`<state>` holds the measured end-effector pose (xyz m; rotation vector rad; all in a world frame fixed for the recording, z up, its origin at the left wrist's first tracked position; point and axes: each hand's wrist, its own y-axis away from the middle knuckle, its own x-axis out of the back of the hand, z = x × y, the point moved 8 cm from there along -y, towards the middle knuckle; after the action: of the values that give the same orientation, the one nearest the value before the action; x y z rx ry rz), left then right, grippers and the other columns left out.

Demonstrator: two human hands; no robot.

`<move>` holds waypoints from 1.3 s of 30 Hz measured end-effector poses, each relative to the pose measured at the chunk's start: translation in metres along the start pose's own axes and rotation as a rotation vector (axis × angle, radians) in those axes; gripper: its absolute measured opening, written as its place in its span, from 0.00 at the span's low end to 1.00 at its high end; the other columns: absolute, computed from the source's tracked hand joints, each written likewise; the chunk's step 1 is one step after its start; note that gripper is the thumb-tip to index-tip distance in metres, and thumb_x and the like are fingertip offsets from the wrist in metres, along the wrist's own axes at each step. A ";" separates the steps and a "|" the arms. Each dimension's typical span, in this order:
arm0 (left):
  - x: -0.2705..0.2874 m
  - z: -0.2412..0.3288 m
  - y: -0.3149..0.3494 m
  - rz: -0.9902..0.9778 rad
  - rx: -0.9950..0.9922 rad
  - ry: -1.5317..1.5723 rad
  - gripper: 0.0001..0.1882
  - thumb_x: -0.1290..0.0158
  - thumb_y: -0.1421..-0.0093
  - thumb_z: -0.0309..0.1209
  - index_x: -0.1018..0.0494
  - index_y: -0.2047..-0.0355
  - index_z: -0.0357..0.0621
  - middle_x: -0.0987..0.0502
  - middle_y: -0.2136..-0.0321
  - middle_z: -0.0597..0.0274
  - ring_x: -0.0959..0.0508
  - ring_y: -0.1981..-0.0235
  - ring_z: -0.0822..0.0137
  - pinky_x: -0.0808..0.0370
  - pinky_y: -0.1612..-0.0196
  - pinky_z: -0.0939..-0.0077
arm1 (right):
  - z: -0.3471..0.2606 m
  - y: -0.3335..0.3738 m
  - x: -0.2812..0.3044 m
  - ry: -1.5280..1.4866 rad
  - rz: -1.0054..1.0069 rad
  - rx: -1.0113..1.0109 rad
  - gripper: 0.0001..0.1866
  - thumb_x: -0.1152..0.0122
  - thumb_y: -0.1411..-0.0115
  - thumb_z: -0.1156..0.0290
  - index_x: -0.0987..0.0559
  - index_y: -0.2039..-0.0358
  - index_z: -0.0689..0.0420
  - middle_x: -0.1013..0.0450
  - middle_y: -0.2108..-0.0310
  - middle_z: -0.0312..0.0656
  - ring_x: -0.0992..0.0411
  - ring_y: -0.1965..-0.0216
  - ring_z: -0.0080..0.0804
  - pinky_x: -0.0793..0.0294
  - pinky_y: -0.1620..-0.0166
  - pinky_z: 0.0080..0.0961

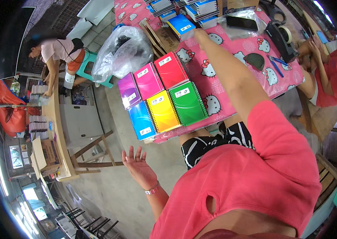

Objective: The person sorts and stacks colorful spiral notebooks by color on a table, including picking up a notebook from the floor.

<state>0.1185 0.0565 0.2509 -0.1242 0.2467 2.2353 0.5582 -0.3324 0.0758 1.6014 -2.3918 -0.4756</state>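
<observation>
My right hand [201,36] reaches to the far side of the table and grips the right edge of a blue spiral notebook [181,26]; its fingertips are partly hidden. Off the table's near left corner, my left hand [140,169] hangs in the air, fingers spread and holding nothing. Below the right arm's reach, notebooks lie in two rows: a purple one [129,89], a pink one [148,79] and a red one [171,69], then a blue one [141,119], a yellow one [163,109] and a green one [188,102].
Stacked notebooks [202,12] stand at the table's far edge. On the pink patterned cloth [232,85] lie a phone [241,23], blue-handled pliers [276,65] and a black tape dispenser [282,42]. A clear plastic bag [122,53] sits left. Two other people work nearby.
</observation>
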 end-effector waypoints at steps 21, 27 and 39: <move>-0.064 -0.019 -0.234 -0.067 -0.329 -0.959 0.28 0.42 0.48 0.44 0.28 0.54 0.34 0.27 0.56 0.49 0.29 0.52 0.54 0.33 0.49 0.65 | -0.072 0.242 -0.162 1.218 -0.317 0.653 0.25 0.35 0.52 0.54 0.24 0.56 0.55 0.33 0.50 0.45 0.37 0.46 0.40 0.32 0.50 0.37; -0.125 -0.026 -0.217 -0.089 -0.383 -1.403 0.32 0.39 0.52 0.47 0.30 0.52 0.39 0.29 0.54 0.47 0.31 0.50 0.48 0.34 0.48 0.58 | -0.073 0.219 -0.143 0.930 -0.283 0.585 0.25 0.32 0.55 0.60 0.26 0.57 0.56 0.29 0.56 0.48 0.31 0.51 0.43 0.30 0.52 0.36; -0.203 0.052 -0.118 -0.478 -0.643 -1.443 0.13 0.49 0.49 0.30 0.22 0.62 0.51 0.26 0.55 0.56 0.27 0.53 0.49 0.28 0.58 0.54 | -0.142 0.246 -0.066 -0.572 -0.800 0.161 0.15 0.37 0.48 0.68 0.26 0.61 0.59 0.26 0.68 0.38 0.27 0.69 0.27 0.27 0.66 0.25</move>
<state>0.3376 -0.0143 0.3215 0.9487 -1.1357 1.3751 0.4244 -0.2043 0.3016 2.7993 -2.0352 -1.0067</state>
